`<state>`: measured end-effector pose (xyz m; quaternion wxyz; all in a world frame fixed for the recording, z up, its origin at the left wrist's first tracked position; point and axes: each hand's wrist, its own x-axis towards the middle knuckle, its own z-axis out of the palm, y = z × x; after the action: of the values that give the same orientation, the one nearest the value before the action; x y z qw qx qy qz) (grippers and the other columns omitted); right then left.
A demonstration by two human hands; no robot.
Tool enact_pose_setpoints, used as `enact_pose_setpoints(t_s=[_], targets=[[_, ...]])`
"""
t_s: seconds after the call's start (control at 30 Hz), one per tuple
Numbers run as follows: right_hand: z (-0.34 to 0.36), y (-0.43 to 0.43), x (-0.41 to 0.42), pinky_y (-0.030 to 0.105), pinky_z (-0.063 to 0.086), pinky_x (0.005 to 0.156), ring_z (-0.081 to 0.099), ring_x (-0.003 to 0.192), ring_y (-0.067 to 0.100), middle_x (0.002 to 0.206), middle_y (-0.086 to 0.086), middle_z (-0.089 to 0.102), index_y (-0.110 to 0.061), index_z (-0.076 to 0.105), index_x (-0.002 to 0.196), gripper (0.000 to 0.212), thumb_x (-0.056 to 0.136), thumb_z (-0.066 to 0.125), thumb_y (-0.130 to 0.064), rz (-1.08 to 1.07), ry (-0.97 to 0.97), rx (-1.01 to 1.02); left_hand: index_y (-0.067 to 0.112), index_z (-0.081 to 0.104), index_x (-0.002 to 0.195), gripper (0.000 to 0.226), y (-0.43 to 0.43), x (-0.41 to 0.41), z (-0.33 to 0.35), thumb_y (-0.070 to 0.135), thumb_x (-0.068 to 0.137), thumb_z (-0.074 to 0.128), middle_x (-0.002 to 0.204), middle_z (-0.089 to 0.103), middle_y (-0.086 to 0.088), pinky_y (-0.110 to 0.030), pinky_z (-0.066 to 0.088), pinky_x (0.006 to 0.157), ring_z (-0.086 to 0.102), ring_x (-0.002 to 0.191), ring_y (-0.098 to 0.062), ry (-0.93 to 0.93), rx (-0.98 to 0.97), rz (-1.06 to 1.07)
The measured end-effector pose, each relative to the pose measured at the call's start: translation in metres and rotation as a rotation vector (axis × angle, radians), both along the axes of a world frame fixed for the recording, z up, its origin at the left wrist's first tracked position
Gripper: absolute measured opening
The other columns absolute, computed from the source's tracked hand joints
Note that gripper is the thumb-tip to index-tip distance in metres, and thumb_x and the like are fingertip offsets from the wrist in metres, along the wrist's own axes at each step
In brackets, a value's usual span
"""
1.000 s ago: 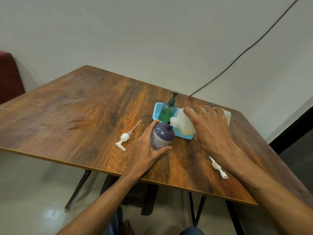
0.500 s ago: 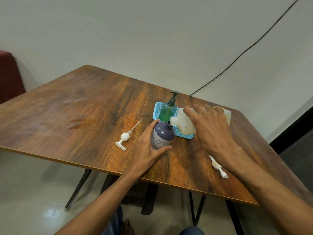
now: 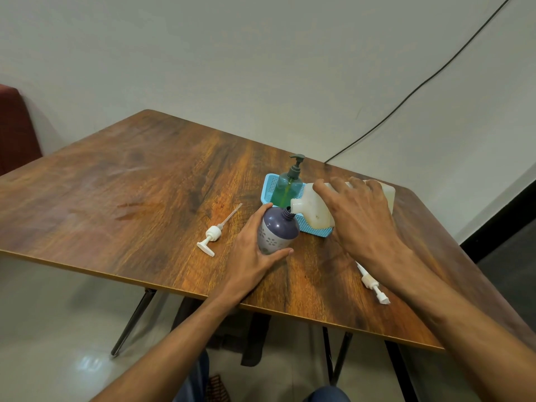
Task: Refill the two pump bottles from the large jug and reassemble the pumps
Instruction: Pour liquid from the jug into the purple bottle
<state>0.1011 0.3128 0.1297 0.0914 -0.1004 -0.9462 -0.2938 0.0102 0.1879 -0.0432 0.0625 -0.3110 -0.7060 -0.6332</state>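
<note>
Mid-refill, I judge: the left hand [image 3: 255, 252] grips the purple bottle [image 3: 277, 232]. The right hand [image 3: 362, 224] clasps the tilted jug [image 3: 314, 210] at its 2 o'clock, spout at the neck. A loose pump [image 3: 213, 237] lies at 9 o'clock, a second pump [image 3: 372, 284] at 4 o'clock — reassembly not yet done.

We count two bottles on the table [image 3: 145, 198]: one purple bottle [image 3: 277, 230], neck bare, and one green bottle [image 3: 286, 187], pump fitted. There is one white jug [image 3: 312, 210] and one blue basket [image 3: 269, 186] toward the far right corner. Two loose pumps lie apart: a left pump [image 3: 211, 236] and a right pump [image 3: 372, 284] near the front edge. We see two hands, the left hand [image 3: 252, 253] and the right hand [image 3: 359, 221], and one black cable [image 3: 420, 85].
</note>
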Motion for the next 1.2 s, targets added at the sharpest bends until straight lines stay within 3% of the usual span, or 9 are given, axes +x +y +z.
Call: enact_pose_setpoints(t_s=[0.2,0.43,0.63,1.03,1.2], targets=[[0.0015,-0.0004,0.0006,0.054,0.042,0.103,0.050,0.127,0.036,0.144,0.008,0.050,-0.027,0.028,0.141,0.083,0.079,0.081,-0.040,0.012,0.000,-0.009,0.021,0.037,0.152,0.097,0.0005,0.0005,-0.0007,0.040,0.072,0.089,0.142,0.045,0.016,0.004,0.029,0.097,0.042,0.124,0.019,0.002,-0.021,0.017],[0.0029,-0.0019,0.0015,0.054,0.042,0.103,0.050,0.127,0.036,0.144,0.008,0.050,-0.027,0.027,0.140,0.081,0.080,0.080,-0.040,0.012,-0.004,-0.007,0.022,0.037,0.152,0.097,0.0003,0.0001,-0.0012,0.039,0.072,0.089,0.141,0.044,0.018,0.004,0.030,0.097,0.041,0.124,0.021,0.010,-0.016,0.014],[0.0035,-0.0033,0.0013,0.053,0.042,0.102,0.051,0.127,0.036,0.142,0.008,0.050,-0.027,0.029,0.141,0.080,0.080,0.080,-0.037,0.008,-0.005,0.010,0.022,0.037,0.152,0.097,0.0004,-0.0014,-0.0010,0.043,0.072,0.088,0.146,0.049,0.010,-0.004,0.037,0.101,0.050,0.129,0.001,0.018,-0.005,-0.002],[0.0055,-0.0030,0.0011,0.055,0.041,0.103,0.049,0.128,0.037,0.145,0.009,0.048,-0.027,0.023,0.138,0.082,0.080,0.081,-0.037,0.006,-0.028,0.034,0.023,0.037,0.152,0.097,0.0003,-0.0005,-0.0018,0.041,0.072,0.088,0.143,0.046,0.016,0.001,0.033,0.099,0.045,0.127,0.012,0.015,-0.004,0.005],[0.0066,-0.0051,0.0014,0.056,0.041,0.104,0.048,0.129,0.038,0.145,0.010,0.048,-0.026,0.026,0.139,0.080,0.081,0.080,-0.035,0.002,-0.036,0.035,0.025,0.037,0.152,0.097,0.0004,-0.0012,-0.0017,0.044,0.073,0.088,0.147,0.048,0.011,-0.002,0.035,0.101,0.048,0.130,0.003,0.019,-0.004,0.000]])
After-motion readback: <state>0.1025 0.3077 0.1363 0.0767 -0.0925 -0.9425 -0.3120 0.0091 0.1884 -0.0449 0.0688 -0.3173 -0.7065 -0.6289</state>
